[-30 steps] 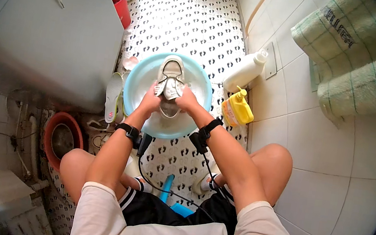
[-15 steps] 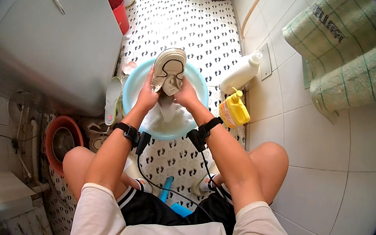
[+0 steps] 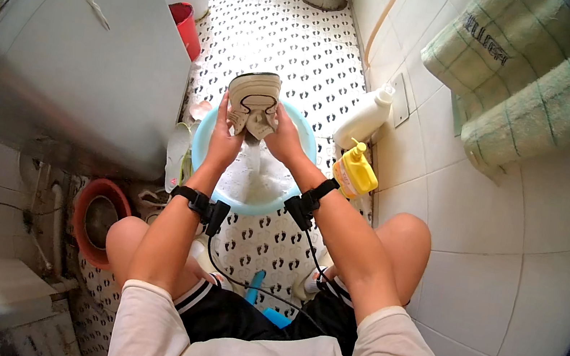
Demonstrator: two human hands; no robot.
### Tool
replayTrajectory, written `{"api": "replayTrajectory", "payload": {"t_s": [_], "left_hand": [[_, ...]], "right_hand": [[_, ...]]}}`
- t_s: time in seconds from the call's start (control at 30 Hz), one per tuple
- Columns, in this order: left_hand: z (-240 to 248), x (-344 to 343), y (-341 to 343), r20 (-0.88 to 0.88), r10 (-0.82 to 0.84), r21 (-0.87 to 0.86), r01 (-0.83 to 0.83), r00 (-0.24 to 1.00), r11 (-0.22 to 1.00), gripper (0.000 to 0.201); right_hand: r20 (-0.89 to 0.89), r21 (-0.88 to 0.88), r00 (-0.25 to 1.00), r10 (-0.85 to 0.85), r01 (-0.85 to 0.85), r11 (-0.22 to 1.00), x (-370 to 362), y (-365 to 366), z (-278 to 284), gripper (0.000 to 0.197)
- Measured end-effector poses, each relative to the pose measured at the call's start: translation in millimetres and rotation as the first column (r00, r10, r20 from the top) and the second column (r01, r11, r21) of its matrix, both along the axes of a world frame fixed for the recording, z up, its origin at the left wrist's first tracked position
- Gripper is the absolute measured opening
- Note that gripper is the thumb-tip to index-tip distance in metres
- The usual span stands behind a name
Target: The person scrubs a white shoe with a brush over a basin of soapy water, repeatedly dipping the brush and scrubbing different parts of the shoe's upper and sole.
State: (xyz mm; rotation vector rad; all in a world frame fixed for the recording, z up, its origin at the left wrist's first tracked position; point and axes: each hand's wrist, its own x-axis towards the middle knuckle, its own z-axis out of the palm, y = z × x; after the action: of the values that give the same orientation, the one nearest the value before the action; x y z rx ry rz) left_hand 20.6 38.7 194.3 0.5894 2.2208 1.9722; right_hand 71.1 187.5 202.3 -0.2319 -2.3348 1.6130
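Both my hands grip a cream shoe with a dark curved line on its toe. It is tipped over a light-blue basin, heel end down. My left hand wraps its left side; my right hand holds its right side. Whitish water streams from the shoe's opening into the basin, where suds float. The sole and the shoe's inside are mostly hidden.
Right of the basin stand a yellow pump bottle and a white jug by the tiled wall. Insoles lie left, next to a metal cabinet. A reddish-brown pot is lower left; a green-checked towel hangs right.
The shoe has tipped further, its toe end rising and moving slightly left with both hands. Water now pours out in a wider stream. The view has shifted slightly.
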Motion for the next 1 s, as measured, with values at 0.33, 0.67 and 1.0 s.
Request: {"api": "replayTrajectory", "payload": {"t_s": [0.33, 0.67, 1.0], "left_hand": [[48, 2, -3, -0.122, 0.028, 0.039, -0.024, 0.992, 0.999, 0.094], [48, 9, 6, -0.126, -0.034, 0.046, 0.04, 0.991, 0.998, 0.091], [36, -1, 3, -0.145, -0.063, -0.003, 0.063, 0.987, 0.998, 0.088]], "right_hand": [[-0.085, 0.006, 0.996, 0.041, -0.041, 0.999, 6, -10, 69, 0.068], [-0.178, -0.05, 0.984, 0.029, -0.038, 0.998, 6, 1, 38, 0.074], [-0.119, -0.139, 0.989, 0.083, -0.099, 0.985, 2, 10, 35, 0.076]]}}
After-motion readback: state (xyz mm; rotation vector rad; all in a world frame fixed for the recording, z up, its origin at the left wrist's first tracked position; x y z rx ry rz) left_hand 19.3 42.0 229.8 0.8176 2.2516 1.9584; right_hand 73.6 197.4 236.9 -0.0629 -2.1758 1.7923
